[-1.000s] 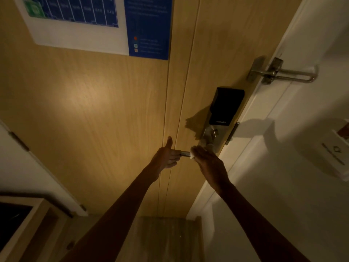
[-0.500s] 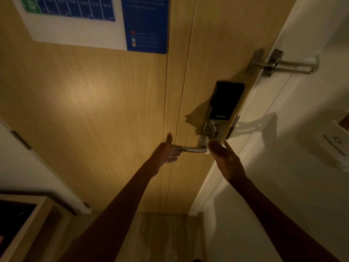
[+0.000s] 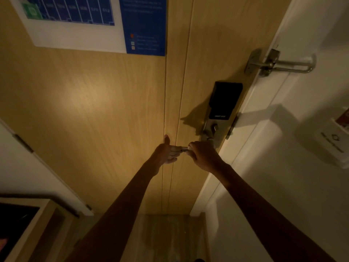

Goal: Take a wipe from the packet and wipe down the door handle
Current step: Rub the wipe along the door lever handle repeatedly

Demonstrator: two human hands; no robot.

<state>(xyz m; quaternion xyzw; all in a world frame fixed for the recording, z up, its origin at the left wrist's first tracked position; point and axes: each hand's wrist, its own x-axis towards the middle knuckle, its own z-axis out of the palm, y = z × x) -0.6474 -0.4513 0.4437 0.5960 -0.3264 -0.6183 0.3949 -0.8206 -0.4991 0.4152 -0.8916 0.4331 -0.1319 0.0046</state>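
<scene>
A silver lever door handle (image 3: 184, 148) sticks out left from the lock plate on the wooden door (image 3: 113, 114). Only a short piece of it shows between my hands. My left hand (image 3: 166, 152) pinches the lever's free end with the fingertips, thumb pointing up. My right hand (image 3: 204, 155) is wrapped over the lever just right of that, closed on the wipe, which is almost wholly hidden under the fingers. The wipe packet is not in view.
A black smart lock panel (image 3: 225, 100) sits above the handle. A metal swing-bar guard (image 3: 279, 63) bridges door and white frame higher up. A blue and white evacuation plan (image 3: 90, 23) hangs top left. A white card holder (image 3: 332, 142) is on the right wall. A wooden cabinet (image 3: 28, 229) stands lower left.
My right hand has slid left along the lever from the lock plate towards my left hand, covering most of the handle. The left hand has stayed at the lever's tip.
</scene>
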